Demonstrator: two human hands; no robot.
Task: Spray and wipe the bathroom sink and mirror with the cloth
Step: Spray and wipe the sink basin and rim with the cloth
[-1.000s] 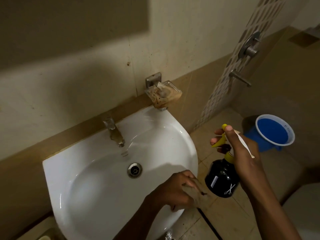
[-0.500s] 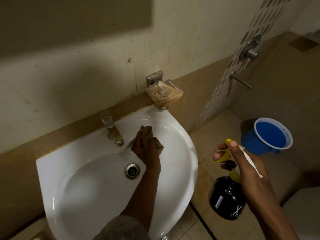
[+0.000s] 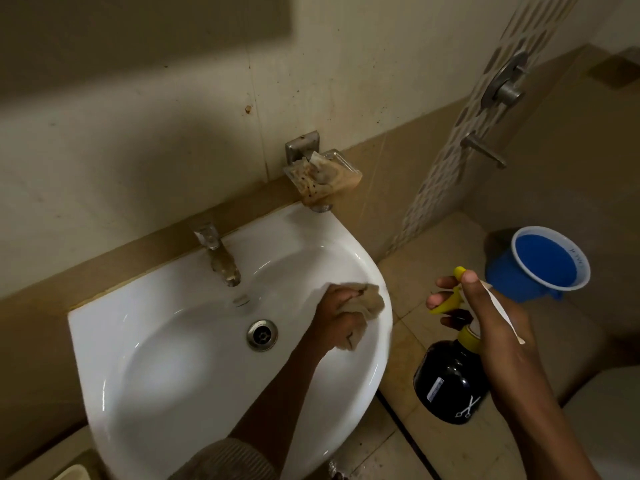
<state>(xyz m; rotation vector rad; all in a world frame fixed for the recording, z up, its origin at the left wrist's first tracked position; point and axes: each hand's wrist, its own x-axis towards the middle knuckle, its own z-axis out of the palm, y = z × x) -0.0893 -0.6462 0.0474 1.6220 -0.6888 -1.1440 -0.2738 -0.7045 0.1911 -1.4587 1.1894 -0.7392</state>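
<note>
A white wall-hung sink (image 3: 166, 368) fills the lower left, with a metal tap (image 3: 218, 254) at its back and a round drain (image 3: 262, 335) in the bowl. My left hand (image 3: 337, 317) grips a crumpled beige cloth (image 3: 372, 301) and presses it on the bowl's right inner side near the rim. To the right of the sink, over the floor, my right hand (image 3: 491, 327) holds a black spray bottle (image 3: 450, 382) by its yellow and white trigger head. The mirror is out of sight.
A stained soap dish (image 3: 323, 176) on a metal bracket hangs on the wall above the sink's back right corner. A blue mug (image 3: 543, 263) stands on the tiled floor at right. A shower valve (image 3: 505, 86) and lever (image 3: 483, 152) jut from the right wall.
My left hand has swept the cloth from the sink's front right rim up beside the tap, then across to the bowl's right side. My right hand with the bottle has dropped slightly.
</note>
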